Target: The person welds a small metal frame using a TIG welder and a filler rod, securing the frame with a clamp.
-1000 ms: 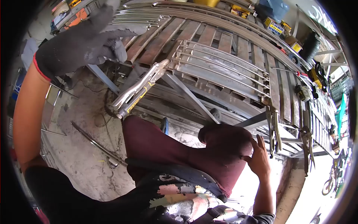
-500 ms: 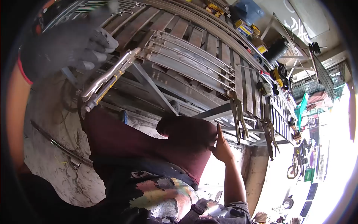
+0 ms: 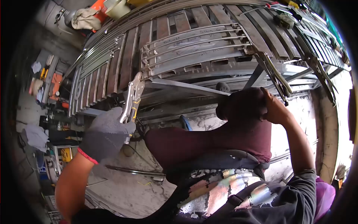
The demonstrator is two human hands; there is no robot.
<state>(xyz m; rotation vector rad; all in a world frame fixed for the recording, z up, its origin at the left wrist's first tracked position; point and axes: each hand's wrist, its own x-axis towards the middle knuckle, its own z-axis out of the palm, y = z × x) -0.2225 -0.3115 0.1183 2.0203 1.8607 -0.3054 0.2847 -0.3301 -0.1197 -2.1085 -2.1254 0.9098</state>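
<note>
Well, the left hand (image 3: 112, 128) closes round the locking pliers (image 3: 134, 91) toward nine o'clock; the right hand (image 3: 276, 108) rests, loosely open, on a knee (image 3: 244, 102) toward three.

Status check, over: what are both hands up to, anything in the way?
Left hand, gloved, at pliers, grip unclear. Right hand on knee. Pliers' jaws at bench edge; nothing visibly blocking.

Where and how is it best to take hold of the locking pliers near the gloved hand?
Probably around both long handles of the locking pliers, coming from below, on the left hand's side. The jaws end is up at the table edge, while the handles stick out past it, toward the person.
</note>
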